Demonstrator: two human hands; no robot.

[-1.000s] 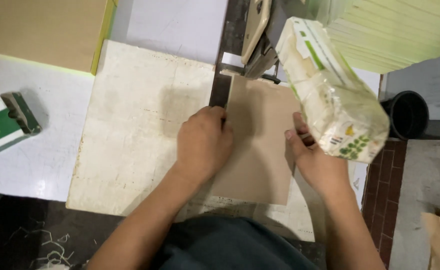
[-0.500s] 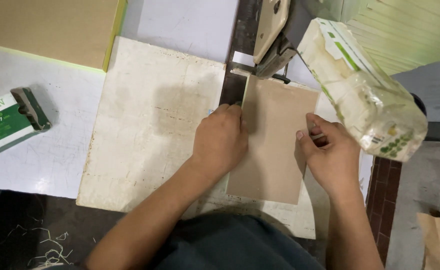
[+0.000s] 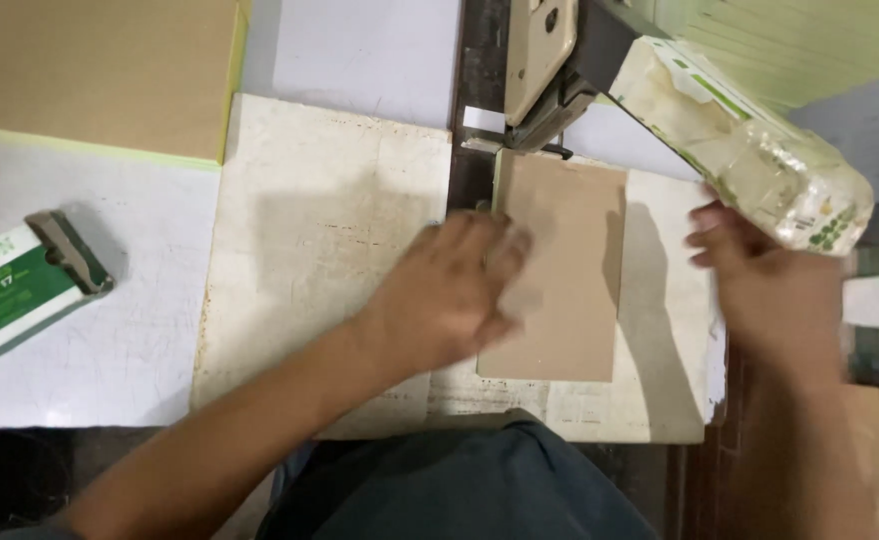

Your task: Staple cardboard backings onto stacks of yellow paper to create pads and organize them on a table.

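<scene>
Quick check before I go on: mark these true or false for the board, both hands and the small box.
1. The left hand rests on the brown board. True.
2. The right hand presses the board flat. False: it is off the board, to its right.
3. The board's top edge sits under the machine head. True.
4. The green and white box lies on the board. False: it lies far left on the white table.

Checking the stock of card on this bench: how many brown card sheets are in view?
2: one brown card sheet under the stapling machine head, the left hand on its edge; a larger brown board top left. Others may lie outside the frame.
</scene>
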